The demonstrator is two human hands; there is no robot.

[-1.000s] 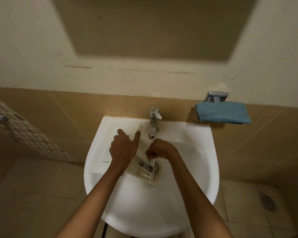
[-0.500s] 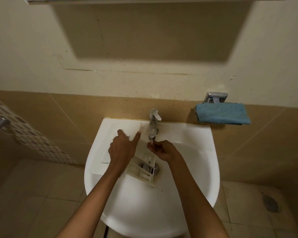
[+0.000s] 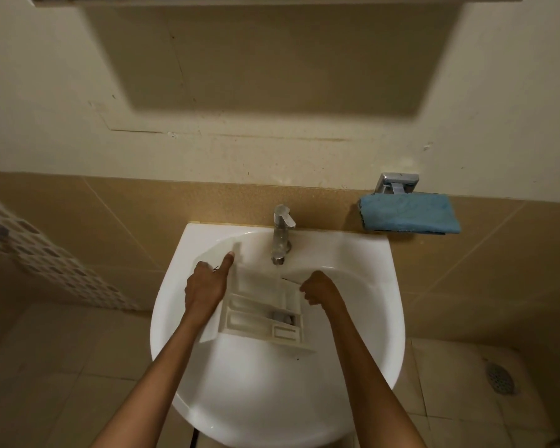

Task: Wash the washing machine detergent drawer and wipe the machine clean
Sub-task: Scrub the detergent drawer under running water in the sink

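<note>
We see the detergent drawer (image 3: 259,305) lying in the white sink (image 3: 272,399), just below the tap (image 3: 282,234) and a little nearer to us, its open compartments facing up. Its long axis runs crosswise under the tap, slightly skewed: the flat front panel (image 3: 211,331) is the end to the left of the tap, and the back end points to the right of it. Our left hand (image 3: 204,289), left of the tap, grasps that front panel, thumb stretched along it toward the wall. Our right hand (image 3: 317,289), right of the tap, is curled at the drawer's back end; we cannot tell whether it holds anything. Farther right of the tap, a blue cloth (image 3: 408,213) hangs on the wall.
</note>
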